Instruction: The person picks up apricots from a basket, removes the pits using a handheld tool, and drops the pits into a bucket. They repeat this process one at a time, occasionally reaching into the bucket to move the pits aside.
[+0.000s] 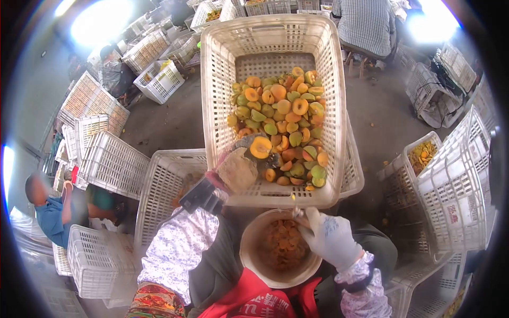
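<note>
My left hand, in a dirty glove, reaches over the near left side of a white plastic crate. Its fingers hold an orange peach half, cut face up, with a hollow in the middle. Halved peaches, orange and green with some red blush, are heaped in the crate. My right hand, in a white glove, is closed at the right rim of a round bucket. A small tool shows at its fingertips, partly hidden. Brown-orange pits or scraps lie inside the bucket.
Another crate stands at the left, under the left arm. Stacked crates rise at the right, one with orange pieces. A person in blue sits at the left; another in a checked shirt sits at the back.
</note>
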`<state>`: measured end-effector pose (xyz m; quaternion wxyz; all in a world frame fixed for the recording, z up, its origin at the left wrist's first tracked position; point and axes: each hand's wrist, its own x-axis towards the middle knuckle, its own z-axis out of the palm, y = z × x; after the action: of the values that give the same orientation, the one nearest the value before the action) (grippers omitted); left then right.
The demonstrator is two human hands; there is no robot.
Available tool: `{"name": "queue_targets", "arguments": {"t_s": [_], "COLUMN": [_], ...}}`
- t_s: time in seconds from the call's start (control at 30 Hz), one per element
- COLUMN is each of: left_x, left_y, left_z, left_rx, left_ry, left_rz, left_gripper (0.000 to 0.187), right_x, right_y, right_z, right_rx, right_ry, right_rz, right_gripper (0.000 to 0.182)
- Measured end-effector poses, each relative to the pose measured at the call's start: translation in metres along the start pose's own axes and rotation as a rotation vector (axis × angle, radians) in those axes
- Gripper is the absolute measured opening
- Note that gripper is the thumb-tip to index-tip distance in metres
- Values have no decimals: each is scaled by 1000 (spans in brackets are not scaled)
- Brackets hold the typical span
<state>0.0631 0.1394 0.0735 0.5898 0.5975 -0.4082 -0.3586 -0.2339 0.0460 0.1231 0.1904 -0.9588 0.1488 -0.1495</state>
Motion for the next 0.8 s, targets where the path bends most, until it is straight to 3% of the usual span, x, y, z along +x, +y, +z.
{"name": "queue_targets", "arguments": {"t_s": [0.1,0.33,0.4,0.43,0.47,0.53,0.73,0.8], "left_x": [-19,-31,-36,-39,-38,-35,-41,-39], "left_y": [26,38,46,43,42,45,34,21], "left_z": [35,79,82,84,83,77,65,61], "left_rx": [-207,37,-425,-806,-809,-684,-485,-379], "left_ry": [-26,3,-67,-99,-99,24,60,73], "left_rz": [-38,85,-76,-100,-105,-309,-290,-191], "left_gripper": [33,36,40,43,43,49,46,41], "right_x": [13,22,23,23,23,23,27,27], "right_y": [-4,-5,-5,-4,-3,-4,-2,-1], "right_z": [1,16,15,16,18,18,14,17], "right_rx": [76,82,52,51,18,-13,-18,27], "right_ry": [133,222,170,165,159,149,293,318], "right_rz": [61,51,91,96,93,90,100,92], "right_gripper": [23,28,28,28,28,28,21,20]}}
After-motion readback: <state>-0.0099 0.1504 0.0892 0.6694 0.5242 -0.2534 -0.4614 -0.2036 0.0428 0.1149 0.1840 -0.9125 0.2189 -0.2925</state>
